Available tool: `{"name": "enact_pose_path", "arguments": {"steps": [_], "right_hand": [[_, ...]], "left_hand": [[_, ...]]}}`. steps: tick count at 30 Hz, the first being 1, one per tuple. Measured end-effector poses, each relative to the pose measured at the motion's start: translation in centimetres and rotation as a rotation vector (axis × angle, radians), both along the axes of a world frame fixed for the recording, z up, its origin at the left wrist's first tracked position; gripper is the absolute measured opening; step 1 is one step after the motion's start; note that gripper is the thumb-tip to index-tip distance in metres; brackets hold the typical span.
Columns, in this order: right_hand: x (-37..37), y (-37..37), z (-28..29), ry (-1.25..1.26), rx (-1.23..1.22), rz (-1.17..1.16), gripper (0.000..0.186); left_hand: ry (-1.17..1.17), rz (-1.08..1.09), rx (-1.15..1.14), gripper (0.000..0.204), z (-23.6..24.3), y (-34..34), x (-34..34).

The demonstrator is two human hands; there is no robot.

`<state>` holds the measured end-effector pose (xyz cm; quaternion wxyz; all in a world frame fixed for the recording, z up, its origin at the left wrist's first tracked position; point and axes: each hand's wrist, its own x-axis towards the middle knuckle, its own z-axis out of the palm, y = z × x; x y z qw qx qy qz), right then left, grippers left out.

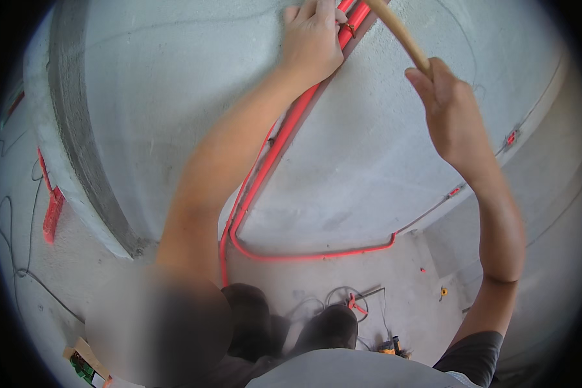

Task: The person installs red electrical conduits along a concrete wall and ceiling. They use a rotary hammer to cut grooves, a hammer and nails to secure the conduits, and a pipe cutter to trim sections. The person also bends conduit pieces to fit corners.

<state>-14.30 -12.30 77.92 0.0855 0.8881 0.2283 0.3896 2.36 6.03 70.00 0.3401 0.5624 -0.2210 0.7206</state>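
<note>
My left hand (310, 45) is raised against the grey wall (136, 90), its bent fingers beside two red conduits (291, 119) and a small reddish-brown clip (349, 29) on them; whatever its fingertips hold is hidden. My right hand (446, 110) is closed round a long wooden handle (398, 29), raised to the right of the conduits, with the handle's far end out of view at the top edge. The conduits run diagonally down the wall, and one bends rightward near the floor (330, 278).
At left lie a red brush-like object (53, 216) and looping cables (29, 271); below it is an open cardboard box (84, 355). On the floor are red pliers-like tools (355, 304), a yellow tape measure (443, 292) and a yellow-black tool (388, 347). A blurred patch covers the lower left.
</note>
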Motion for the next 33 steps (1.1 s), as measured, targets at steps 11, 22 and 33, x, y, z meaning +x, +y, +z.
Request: {"name": "enact_pose_path", "arguments": {"steps": [11, 22, 33], "right_hand": [[0.7, -0.7, -1.5, -0.024, 0.024, 0.135, 0.039], [2.9, -2.3, -1.6, 0.030, -0.072, -0.136, 0.034], [3.5, -4.0, -2.2, 0.042, -0.057, -0.024, 0.034]], "left_hand": [[0.068, 0.394, -0.021, 0.029, -9.5, -2.4, 0.7], [0.082, 0.465, 0.013, 0.033, -10.2, -2.5, 1.4], [0.050, 0.506, 0.031, 0.032, -10.5, -1.9, 1.6]]}}
